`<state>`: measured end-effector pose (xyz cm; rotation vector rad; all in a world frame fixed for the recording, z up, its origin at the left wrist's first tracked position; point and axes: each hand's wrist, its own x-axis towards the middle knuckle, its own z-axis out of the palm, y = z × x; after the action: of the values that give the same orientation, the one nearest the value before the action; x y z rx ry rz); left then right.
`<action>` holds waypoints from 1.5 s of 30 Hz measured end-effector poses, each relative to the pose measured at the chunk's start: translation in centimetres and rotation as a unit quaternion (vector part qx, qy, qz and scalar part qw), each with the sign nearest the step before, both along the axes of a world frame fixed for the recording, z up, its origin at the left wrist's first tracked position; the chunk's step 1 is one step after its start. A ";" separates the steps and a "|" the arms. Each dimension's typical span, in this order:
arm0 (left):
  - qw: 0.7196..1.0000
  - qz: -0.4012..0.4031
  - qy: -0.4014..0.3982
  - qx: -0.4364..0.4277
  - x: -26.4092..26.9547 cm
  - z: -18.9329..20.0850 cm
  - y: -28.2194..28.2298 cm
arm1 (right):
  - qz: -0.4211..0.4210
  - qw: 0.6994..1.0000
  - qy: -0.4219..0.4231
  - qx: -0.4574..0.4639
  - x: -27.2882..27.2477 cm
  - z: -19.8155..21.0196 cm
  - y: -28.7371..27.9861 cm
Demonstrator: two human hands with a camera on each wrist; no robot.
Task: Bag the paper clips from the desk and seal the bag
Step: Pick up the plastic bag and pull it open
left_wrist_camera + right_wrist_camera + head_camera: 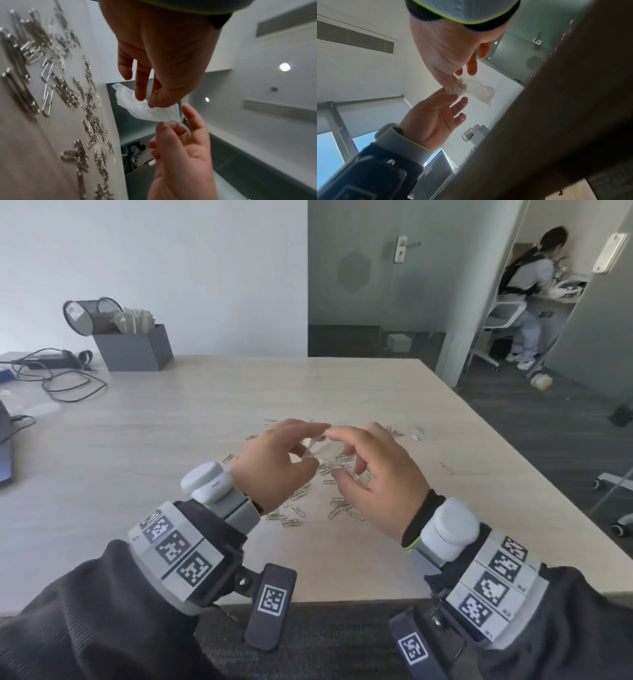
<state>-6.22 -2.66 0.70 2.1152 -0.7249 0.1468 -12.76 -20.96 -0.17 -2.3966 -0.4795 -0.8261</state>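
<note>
Many silver paper clips (339,505) lie scattered in a loose heap on the pale wooden desk (171,440); in the left wrist view the paper clips (48,94) fill the left side. Above the heap both hands hold a small, crumpled clear plastic bag (323,450) between them. My left hand (308,440) pinches one side of it and my right hand (337,446) pinches the other. In the left wrist view the left hand (150,105) nips the bag (137,106) while the right hand (171,123) meets its corner. In the right wrist view the right hand (456,79) and left hand (448,93) meet at the edge of the bag (479,90). I see no clips in the bag.
A grey box (133,347) with a tipped mesh cup stands at the back left, with black cables (61,378) beside it. A dark device (5,440) sits at the left edge. Another person (527,289) sits in a room beyond the desk's right edge, near chair casters (613,481).
</note>
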 end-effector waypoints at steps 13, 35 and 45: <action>0.998 0.011 -0.062 0.014 -0.9 0.2 0.3 | -0.008 0.985 -0.039 0.169 -1.9 1.2 -0.9; 0.927 -0.050 0.278 -0.247 -1.3 0.2 1.0 | -0.032 0.902 0.118 0.414 -1.9 1.7 -3.1; 0.935 0.057 0.184 -0.296 -0.4 -0.5 0.6 | -0.011 0.865 0.257 0.432 -2.1 1.3 -3.5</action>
<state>-6.64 -2.07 0.24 1.5391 -0.2800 0.0220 -14.87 -24.41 1.12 -1.6527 0.1333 -0.2641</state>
